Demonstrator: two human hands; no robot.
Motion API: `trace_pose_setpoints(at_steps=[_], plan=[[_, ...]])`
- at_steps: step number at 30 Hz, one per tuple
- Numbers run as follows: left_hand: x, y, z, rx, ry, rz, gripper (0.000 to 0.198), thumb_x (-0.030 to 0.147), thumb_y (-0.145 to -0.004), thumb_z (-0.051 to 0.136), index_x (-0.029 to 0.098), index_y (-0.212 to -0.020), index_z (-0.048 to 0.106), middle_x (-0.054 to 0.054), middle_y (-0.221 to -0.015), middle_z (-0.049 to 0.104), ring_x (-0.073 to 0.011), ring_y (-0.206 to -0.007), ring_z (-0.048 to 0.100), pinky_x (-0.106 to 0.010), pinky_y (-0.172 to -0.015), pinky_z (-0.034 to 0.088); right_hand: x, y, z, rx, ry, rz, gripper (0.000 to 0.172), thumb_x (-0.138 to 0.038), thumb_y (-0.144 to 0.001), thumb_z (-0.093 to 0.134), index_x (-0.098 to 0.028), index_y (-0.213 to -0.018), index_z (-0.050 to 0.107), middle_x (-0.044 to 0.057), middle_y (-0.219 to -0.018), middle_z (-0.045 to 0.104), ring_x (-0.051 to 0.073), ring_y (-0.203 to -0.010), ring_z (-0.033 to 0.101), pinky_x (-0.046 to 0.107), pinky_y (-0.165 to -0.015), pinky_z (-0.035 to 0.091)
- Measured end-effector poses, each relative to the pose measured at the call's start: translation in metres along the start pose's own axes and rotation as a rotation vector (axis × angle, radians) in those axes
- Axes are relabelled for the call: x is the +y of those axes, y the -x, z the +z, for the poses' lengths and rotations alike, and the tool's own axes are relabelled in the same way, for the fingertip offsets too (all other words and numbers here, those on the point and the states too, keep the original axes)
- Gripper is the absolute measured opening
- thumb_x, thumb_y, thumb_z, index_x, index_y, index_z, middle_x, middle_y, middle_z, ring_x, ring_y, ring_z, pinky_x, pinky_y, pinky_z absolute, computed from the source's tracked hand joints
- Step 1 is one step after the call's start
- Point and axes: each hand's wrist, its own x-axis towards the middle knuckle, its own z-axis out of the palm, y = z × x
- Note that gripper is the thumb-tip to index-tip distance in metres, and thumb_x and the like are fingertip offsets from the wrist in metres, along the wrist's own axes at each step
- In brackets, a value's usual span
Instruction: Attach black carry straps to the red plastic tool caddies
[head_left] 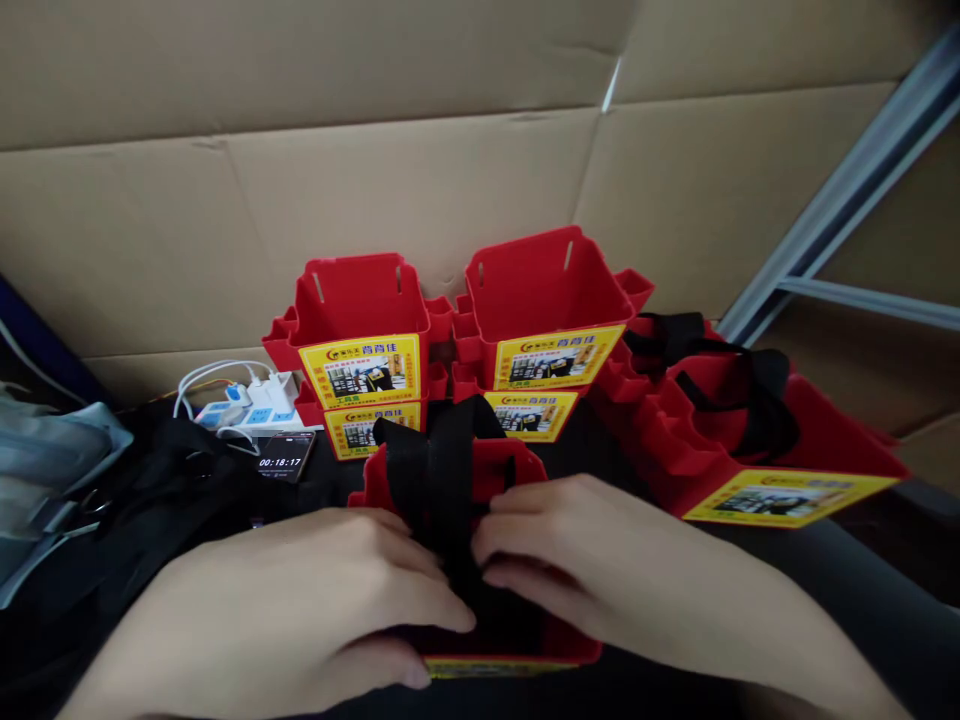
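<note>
Creased brown cardboard (pixel 420 210) backs the head view, with a grey metal frame (pixel 832 190) running diagonally at right. Black bench (pixel 592 440) underneath.

Near red box (pixel 525 458) is front and centre: stiff, smooth, plastic-looking, flared walls, yellow printed label at its front edge. Wide flat black strap (pixel 431 475) loops up over its back wall and drops inside.

Left hand (pixel 322 590): fingers bent and close together over the box's left side, thumb apart by the front rim. Right hand (pixel 570 530): fingers curled together, tips at the strap. Can't tell if either pinches it; contact is hidden.

Behind: left red stack (pixel 360 300) and right red stack (pixel 547 290), nested, slotted back walls, small side pockets. Right: tilted red box (pixel 817 430), black strap piled loosely in it.

Left: glossy phone (pixel 285 458) reading 00:18:17, white power strip (pixel 259 402) with cables, rumpled black fabric (pixel 165 490).
</note>
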Motion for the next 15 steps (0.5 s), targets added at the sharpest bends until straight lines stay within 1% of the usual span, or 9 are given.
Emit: trace_pose_setpoints(at_steps=[1, 2, 3, 5, 7, 8, 10, 13, 15], plan=[[0.001, 0.003, -0.006, 0.001, 0.003, -0.034, 0.02, 0.027, -0.083, 0.055, 0.031, -0.102, 0.061, 0.003, -0.097, 0.066, -0.0123, -0.086, 0.061, -0.019, -0.075, 0.045, 0.0, 0.002, -0.005, 0.101, -0.015, 0.025, 0.014, -0.023, -0.086, 0.048, -0.024, -0.087, 0.062, -0.002, -0.083, 0.065, 0.01, -0.074, 0.06, 0.019, -0.065, 0.044], [0.001, 0.005, -0.011, 0.042, -0.003, -0.098, 0.017, 0.029, -0.085, 0.051, 0.031, -0.099, 0.061, 0.004, -0.094, 0.066, -0.0118, -0.082, 0.061, -0.019, -0.073, 0.045, -0.001, 0.003, -0.008, 0.207, -0.033, 0.066, 0.013, -0.026, -0.087, 0.048, -0.023, -0.088, 0.061, -0.002, -0.082, 0.064, 0.009, -0.071, 0.059, 0.018, -0.063, 0.043], [0.0, 0.006, -0.014, 0.133, -0.021, -0.189, 0.016, 0.032, -0.087, 0.047, 0.029, -0.093, 0.062, 0.004, -0.089, 0.066, -0.0118, -0.076, 0.061, -0.02, -0.07, 0.045, 0.0, 0.002, -0.01, 0.308, -0.057, 0.117, 0.013, -0.029, -0.087, 0.048, -0.023, -0.089, 0.059, -0.002, -0.079, 0.064, 0.009, -0.068, 0.058, 0.018, -0.061, 0.043], [-0.008, 0.002, -0.015, 0.399, -0.079, -0.403, 0.026, 0.04, -0.088, 0.041, 0.024, -0.083, 0.06, 0.002, -0.075, 0.065, -0.0129, -0.064, 0.059, -0.023, -0.061, 0.043, 0.001, -0.003, -0.008, 0.451, -0.123, 0.21, 0.014, -0.031, -0.086, 0.049, -0.022, -0.094, 0.056, -0.003, -0.073, 0.063, 0.008, -0.063, 0.058, 0.017, -0.059, 0.043], [-0.018, -0.009, -0.01, 0.562, -0.117, -0.531, 0.03, 0.046, -0.087, 0.041, 0.021, -0.086, 0.057, 0.001, -0.069, 0.063, -0.0147, -0.059, 0.057, -0.025, -0.056, 0.04, 0.002, -0.011, 0.0, 0.485, -0.195, 0.258, 0.02, -0.03, -0.084, 0.053, -0.021, -0.102, 0.054, -0.003, -0.074, 0.064, 0.008, -0.063, 0.059, 0.018, -0.06, 0.045], [-0.022, -0.015, -0.006, 0.584, -0.118, -0.541, 0.029, 0.047, -0.084, 0.044, 0.021, -0.091, 0.055, 0.001, -0.068, 0.062, -0.0151, -0.059, 0.056, -0.025, -0.055, 0.039, 0.002, -0.016, 0.005, 0.479, -0.222, 0.261, 0.025, -0.029, -0.082, 0.055, -0.021, -0.105, 0.053, -0.003, -0.074, 0.064, 0.008, -0.063, 0.059, 0.018, -0.06, 0.045], [-0.028, -0.026, 0.001, 0.564, -0.075, -0.486, 0.027, 0.042, -0.08, 0.053, 0.021, -0.097, 0.053, 0.003, -0.068, 0.061, -0.0139, -0.058, 0.055, -0.024, -0.053, 0.038, 0.003, -0.024, 0.012, 0.47, -0.238, 0.251, 0.03, -0.025, -0.078, 0.059, -0.022, -0.108, 0.054, -0.004, -0.073, 0.064, 0.008, -0.06, 0.059, 0.018, -0.056, 0.045], [-0.029, -0.033, 0.005, 0.558, 0.043, -0.37, 0.018, 0.03, -0.078, 0.058, 0.02, -0.093, 0.055, 0.004, -0.069, 0.061, -0.0111, -0.06, 0.055, -0.021, -0.055, 0.039, 0.004, -0.028, 0.015, 0.536, -0.219, 0.205, 0.022, -0.02, -0.076, 0.059, -0.022, -0.098, 0.061, -0.004, -0.068, 0.063, 0.007, -0.054, 0.055, 0.018, -0.053, 0.043], [-0.025, -0.03, 0.003, 0.503, 0.097, -0.309, 0.012, 0.028, -0.079, 0.058, 0.021, -0.088, 0.06, 0.003, -0.073, 0.063, -0.0105, -0.063, 0.056, -0.02, -0.058, 0.041, 0.005, -0.026, 0.011, 0.564, -0.214, 0.185, 0.016, -0.02, -0.077, 0.059, -0.021, -0.092, 0.064, -0.004, -0.065, 0.062, 0.007, -0.054, 0.054, 0.018, -0.054, 0.043]])
